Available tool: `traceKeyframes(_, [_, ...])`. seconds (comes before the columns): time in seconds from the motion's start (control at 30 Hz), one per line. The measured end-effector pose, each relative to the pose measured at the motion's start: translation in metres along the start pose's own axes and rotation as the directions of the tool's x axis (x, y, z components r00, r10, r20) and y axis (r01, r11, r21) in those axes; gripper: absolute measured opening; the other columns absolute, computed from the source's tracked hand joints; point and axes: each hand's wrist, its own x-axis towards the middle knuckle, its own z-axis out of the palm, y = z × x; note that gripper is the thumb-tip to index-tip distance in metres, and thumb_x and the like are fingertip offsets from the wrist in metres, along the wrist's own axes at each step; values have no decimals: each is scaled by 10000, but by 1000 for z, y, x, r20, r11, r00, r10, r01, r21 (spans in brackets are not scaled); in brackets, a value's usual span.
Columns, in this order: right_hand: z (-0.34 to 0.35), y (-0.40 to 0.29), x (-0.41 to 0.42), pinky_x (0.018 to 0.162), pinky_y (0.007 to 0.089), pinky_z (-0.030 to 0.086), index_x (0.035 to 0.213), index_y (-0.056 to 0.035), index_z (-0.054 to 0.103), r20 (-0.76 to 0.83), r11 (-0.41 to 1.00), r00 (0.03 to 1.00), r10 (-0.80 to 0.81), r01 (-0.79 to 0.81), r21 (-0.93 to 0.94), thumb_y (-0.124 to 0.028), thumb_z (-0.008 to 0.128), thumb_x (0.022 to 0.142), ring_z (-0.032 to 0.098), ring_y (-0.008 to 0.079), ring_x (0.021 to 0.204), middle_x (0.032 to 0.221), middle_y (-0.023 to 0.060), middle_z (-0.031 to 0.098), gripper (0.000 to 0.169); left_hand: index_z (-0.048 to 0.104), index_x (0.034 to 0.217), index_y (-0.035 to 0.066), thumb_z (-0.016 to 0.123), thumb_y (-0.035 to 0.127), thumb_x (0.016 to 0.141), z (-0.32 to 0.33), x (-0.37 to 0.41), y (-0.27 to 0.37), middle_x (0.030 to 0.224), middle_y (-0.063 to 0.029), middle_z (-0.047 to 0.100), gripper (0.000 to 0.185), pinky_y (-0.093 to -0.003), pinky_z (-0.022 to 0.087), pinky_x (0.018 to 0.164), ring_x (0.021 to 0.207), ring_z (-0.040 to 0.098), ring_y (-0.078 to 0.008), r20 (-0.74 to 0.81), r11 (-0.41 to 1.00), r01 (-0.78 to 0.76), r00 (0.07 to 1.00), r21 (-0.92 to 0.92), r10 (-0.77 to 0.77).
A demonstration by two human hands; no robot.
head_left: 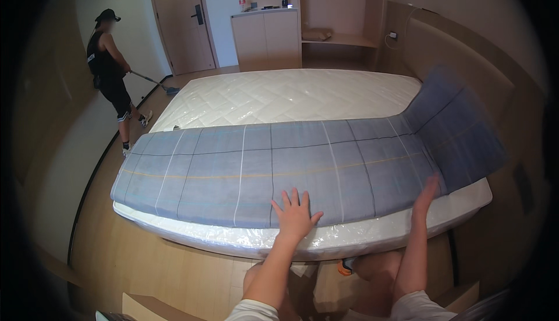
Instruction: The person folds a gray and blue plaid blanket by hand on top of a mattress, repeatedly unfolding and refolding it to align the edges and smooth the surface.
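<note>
A grey-blue checked foldable sleeping pad [301,164] lies along the near half of a white quilted mattress [284,94]. Clear plastic film covers the mattress and shines along its near side. My left hand [295,216] rests on the pad's near edge with its fingers spread and holds nothing. Farther right, my right hand [426,194] is seen edge-on, slightly blurred, with its fingers stretched out by the pad's crease. Beyond that crease, the pad's end section [458,129] stands tilted up near the headboard, blurred. Whether my right hand touches it, I cannot tell.
Far left, a person [109,63] pushes a flat mop [171,90] along the wooden floor [144,242]. A padded headboard [454,54] borders the right. Behind the bed stand a cabinet [264,37] with bottles and a door [181,20]. A cardboard flap [153,308] sticks up bottom left.
</note>
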Motion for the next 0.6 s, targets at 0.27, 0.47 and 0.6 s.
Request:
traceKeyframes(0.27, [70,-48,-94,1157,568,165,1352,-62,538,605,427,794,53,530,-733,-420,561,922,319,380,1405,1478,215,411,560,449,1430,110,665,512,843,7,-2,2,1521,-235,337,744,-768,151,1045,1409,252,-495,1,997,69,998,31,-69])
traceKeyframes(0.47, [117,-49,-65,977,480,432,1194,-43,615,706,518,708,-11,608,-602,-322,605,930,539,385,1152,1255,187,578,384,493,1410,222,708,454,824,-10,-17,3,1505,-186,377,665,-778,139,1049,1406,277,-463,132,997,53,990,-63,-44])
traceKeyframes(0.6, [212,-32,-12,787,478,502,1124,-50,616,839,396,544,-17,774,-494,-237,646,905,635,402,893,1076,192,629,289,489,1413,216,716,434,823,-17,-23,13,1514,-196,364,668,-800,132,1028,1408,267,-475,194,997,33,981,-77,-17])
